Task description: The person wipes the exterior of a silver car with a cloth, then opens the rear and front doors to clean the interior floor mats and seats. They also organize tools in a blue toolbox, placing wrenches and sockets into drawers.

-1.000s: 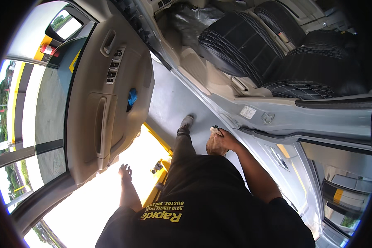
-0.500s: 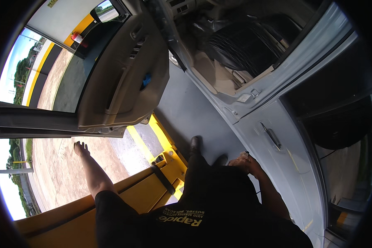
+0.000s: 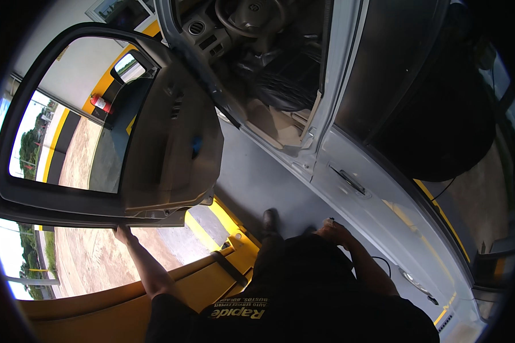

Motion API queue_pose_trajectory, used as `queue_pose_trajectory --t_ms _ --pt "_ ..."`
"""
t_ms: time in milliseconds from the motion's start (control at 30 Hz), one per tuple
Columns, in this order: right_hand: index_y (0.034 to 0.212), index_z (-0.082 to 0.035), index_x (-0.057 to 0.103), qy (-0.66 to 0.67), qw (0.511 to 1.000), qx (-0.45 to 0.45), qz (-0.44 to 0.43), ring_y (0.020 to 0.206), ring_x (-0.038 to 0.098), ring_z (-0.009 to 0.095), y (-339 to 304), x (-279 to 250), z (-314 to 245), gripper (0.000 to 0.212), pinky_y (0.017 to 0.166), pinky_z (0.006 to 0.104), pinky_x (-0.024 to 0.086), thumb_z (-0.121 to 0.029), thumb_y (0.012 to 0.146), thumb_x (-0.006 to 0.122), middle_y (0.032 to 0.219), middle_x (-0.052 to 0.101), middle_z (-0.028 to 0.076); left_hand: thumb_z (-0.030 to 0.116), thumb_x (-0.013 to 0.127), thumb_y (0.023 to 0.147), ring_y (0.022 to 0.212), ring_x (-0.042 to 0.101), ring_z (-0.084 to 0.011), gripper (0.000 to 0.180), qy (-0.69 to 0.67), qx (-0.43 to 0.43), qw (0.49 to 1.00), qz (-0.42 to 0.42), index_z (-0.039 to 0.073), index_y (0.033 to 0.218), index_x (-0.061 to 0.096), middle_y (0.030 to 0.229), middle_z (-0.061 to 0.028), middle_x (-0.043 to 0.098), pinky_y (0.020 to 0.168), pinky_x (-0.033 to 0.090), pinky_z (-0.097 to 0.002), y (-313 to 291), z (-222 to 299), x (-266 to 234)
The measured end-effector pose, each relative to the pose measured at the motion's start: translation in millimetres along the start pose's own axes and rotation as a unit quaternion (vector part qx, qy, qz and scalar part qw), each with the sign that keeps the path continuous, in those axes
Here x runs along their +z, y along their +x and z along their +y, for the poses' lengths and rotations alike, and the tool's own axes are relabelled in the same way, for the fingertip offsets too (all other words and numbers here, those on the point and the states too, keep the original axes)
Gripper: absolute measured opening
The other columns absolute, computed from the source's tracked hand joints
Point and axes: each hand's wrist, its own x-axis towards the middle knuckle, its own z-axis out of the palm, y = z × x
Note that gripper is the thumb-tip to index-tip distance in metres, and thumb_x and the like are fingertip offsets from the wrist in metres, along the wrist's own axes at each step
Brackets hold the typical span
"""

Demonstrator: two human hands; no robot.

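The open front door (image 3: 209, 166) of a pale silver car (image 3: 377, 220) swings out on the left, with its window frame and dark inner panel facing me. At the door's outer edge is my left hand (image 3: 122, 234), its arm stretched out. The fingers curl against that edge and are partly hidden by it. My right hand (image 3: 335, 233) is closed in front of my body, close to the car's side. A small dark bit shows at its fingertips, too small to name. Through the doorway I see a black seat (image 3: 289, 77) and a steering wheel (image 3: 252, 28).
A yellow metal structure (image 3: 234, 251) with a dark strap runs along my left side. I stand on a grey floor (image 3: 263, 171). The rear door handle (image 3: 349, 178) is to my right. A red fire extinguisher (image 3: 101, 103) hangs by the far wall, and a thin black cable (image 3: 384, 260) shows beside my right arm.
My left hand, earlier apart from the door with fingers spread, now meets its edge. My view has turned, showing more of the window frame and steering wheel. My right hand stays closed.
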Motion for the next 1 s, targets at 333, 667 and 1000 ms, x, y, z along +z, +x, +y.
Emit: queue_pose_trajectory --t_ms 333,667,1000 --pt "0.099 -0.009 0.071 -0.159 0.98 -0.113 0.038 0.105 0.067 0.031 42 62 98 0.028 0.096 0.0414 0.05 -0.033 0.097 0.057 0.102 0.07 0.013 0.001 0.06 0.096 0.107 0.06 -0.0221 0.032 0.026 0.087 0.98 -0.177 -0.002 0.128 0.059 0.116 -0.0109 0.065 0.098 0.047 -0.0343 -312 34 70" --pt "0.119 -0.008 0.071 0.231 0.962 0.087 0.118 0.114 0.066 0.029 -33 40 57 0.037 0.1 0.0382 0.052 -0.031 0.091 0.062 0.124 0.067 0.012 -0.006 0.057 0.096 0.119 0.067 -0.0268 0.06 0.085 0.093 0.732 -0.67 0.008 0.153 0.044 0.154 -0.0138 0.049 0.097 0.055 -0.0334 -476 72 176" --pt "0.115 -0.009 0.068 0.294 0.943 0.156 0.009 0.098 0.068 0.016 10 79 100 0.023 0.086 0.0321 0.055 -0.024 0.099 0.06 0.11 0.072 0.004 0.039 0.065 0.101 0.136 0.055 -0.0305 0.057 0.349 -0.028 0.412 -0.841 0.009 0.148 0.055 0.148 -0.0157 0.059 0.114 0.044 -0.0397 -425 -16 189"
